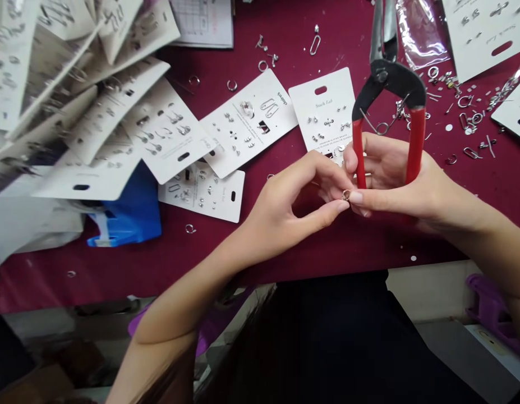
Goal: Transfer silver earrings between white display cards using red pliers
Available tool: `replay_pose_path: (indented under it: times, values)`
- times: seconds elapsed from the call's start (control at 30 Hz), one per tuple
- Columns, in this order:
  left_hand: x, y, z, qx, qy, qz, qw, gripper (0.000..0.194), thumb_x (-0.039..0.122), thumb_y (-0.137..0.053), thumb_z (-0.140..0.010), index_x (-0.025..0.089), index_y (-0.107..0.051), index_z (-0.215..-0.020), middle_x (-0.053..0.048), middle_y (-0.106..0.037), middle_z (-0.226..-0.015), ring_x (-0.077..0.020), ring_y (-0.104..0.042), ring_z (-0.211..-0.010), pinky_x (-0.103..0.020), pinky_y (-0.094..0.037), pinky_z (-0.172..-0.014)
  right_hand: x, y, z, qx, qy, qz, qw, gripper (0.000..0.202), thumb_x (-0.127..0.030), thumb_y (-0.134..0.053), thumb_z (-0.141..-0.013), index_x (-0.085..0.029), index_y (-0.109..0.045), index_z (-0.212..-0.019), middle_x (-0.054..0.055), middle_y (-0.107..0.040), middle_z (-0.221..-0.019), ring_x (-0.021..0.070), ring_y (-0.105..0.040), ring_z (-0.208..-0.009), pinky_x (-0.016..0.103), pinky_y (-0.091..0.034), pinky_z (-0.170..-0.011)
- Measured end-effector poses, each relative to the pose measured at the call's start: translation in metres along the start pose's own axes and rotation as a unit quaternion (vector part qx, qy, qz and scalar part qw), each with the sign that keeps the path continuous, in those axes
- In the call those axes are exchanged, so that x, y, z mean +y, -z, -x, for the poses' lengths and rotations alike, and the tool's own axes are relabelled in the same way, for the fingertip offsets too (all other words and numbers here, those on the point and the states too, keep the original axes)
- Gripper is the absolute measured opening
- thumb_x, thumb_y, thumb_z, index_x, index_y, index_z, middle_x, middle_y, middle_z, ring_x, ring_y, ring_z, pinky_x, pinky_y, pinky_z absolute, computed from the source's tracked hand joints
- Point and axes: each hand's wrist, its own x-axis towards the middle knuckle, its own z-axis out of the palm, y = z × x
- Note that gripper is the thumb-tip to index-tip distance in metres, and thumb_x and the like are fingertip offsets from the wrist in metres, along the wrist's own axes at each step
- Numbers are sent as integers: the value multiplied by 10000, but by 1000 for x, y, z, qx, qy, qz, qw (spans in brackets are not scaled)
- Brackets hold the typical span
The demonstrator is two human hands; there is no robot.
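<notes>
Fingertips of my left hand [285, 196] and right hand [428, 188] meet, pinching a small ring-shaped earring [346, 194] between them. My right hand is also closed around red-handled cutting pliers [416, 140]. Their handles are spread and the metal jaws point away from me. Just beyond my fingers lies a white earring card [325, 104] marked "Stack Lab", its lower edge partly covered by my hands. Another earring card [251, 126] rests to its left, bearing several studs and paperclip-shaped pieces.
Overlapping earring cards [167, 132] pile up on the left, over a blue object [139, 210]. Loose metal bits [474, 118] and a clear plastic bag [423, 33] lie at right on the dark red table [226, 252]. A paper sheet [205, 22] sits at the back.
</notes>
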Motion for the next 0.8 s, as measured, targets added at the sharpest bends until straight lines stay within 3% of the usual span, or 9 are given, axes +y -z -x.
replay_pose_path:
  times: [0.13,0.43,0.63,0.8]
  values:
    - [2,2,0,11,41,66,997,210,421,-722,-879,234,-636,-921,6,-688,-877,-123,-690,-745,-258,-634,-640,-8,-1,0,-9,-17,-48,999,275,-300,-760,-827,-203,-511,-892,-37,-600,-773,82,-558,-605,243,-513,-524]
    - [0,2,-2,1,105,270,957,267,397,-784,-826,193,-619,-876,22,-677,-749,-83,-677,-664,-155,-601,-587,-9,0,3,-25,-17,-114,993,246,-304,-730,-884,-181,-518,-897,-44,-547,-736,62,-548,-610,197,-497,-560]
    - [1,3,-4,7,149,319,936,341,434,-835,-752,189,-618,-846,40,-675,-716,-86,-698,-658,-146,-607,-602,-10,0,5,-22,-21,-92,995,237,-326,-720,-896,-192,-525,-896,-52,-548,-676,65,-528,-554,204,-462,-531]
    - [-1,5,-5,-25,90,373,923,108,231,-769,-855,210,-673,-899,62,-765,-888,-42,-741,-828,-93,-609,-750,-12,1,5,-11,-1,-15,1000,274,-414,-694,-909,-196,-528,-902,-27,-554,-728,84,-539,-580,225,-466,-515]
